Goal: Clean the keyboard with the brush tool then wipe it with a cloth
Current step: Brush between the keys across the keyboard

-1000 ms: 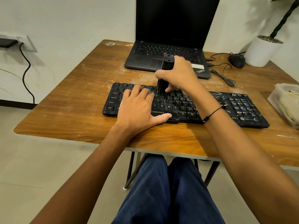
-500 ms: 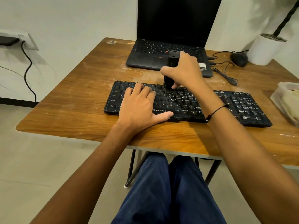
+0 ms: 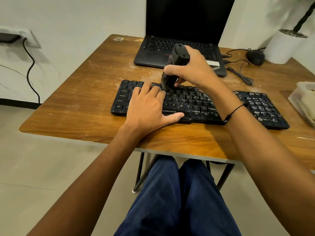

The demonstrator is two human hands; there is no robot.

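The black keyboard (image 3: 201, 103) is lying across the middle of the wooden table (image 3: 81, 108), close to its near edge, its keys showing pale smears and dust, heaviest over the number pad at the right end. The right hand (image 3: 192, 68) is gripping a black brush tool (image 3: 175, 65), fingers and thumb curled round its body; the tool is tilting left and its bristle end is touching the upper rows of keys. The left hand (image 3: 148, 109) is lying flat on the left part of the keyboard, fingers straight and together, thumb spread along the front edge.

"ZEBRONICS" is reading clearly on the front strip (just beside the left thumb), and Ctrl, Shift, Caps Lock and Alt are showing on keys.

A black laptop (image 3: 180, 46) is standing open at the far edge with its screen dark, a mouse (image 3: 255, 57) and white plant pot (image 3: 284, 46) sitting toward the far right corner, a pale container (image 3: 305, 99) at the right edge. White scuffs are marking the tabletop; a white wall is rising behind, pale floor below.
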